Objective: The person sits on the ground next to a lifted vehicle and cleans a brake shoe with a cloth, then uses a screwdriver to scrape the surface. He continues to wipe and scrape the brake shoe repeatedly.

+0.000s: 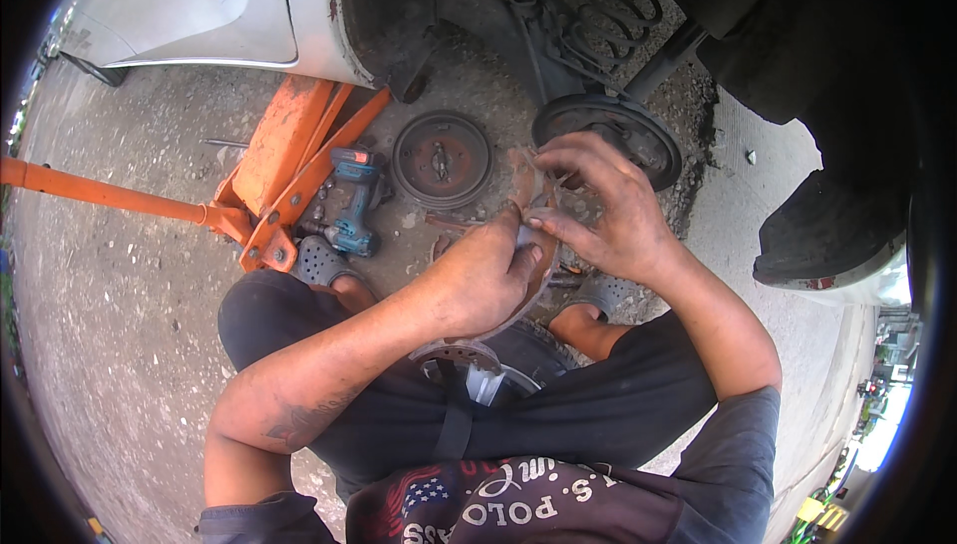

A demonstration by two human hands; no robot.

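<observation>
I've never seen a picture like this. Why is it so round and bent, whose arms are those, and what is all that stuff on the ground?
The picture comes from a wide-angle camera worn on a person's head, looking down, which is why straight edges bend near the rim. The arms rising from the bottom are that person's own; they are squatting beside a raised white car. The left hand and right hand together grip a curved, rusty brake shoe. On the gravelly ground lie an orange floor jack, a teal cordless power tool and a round brake drum. Behind the hands is the bare wheel hub plate, with a coil spring above.
</observation>
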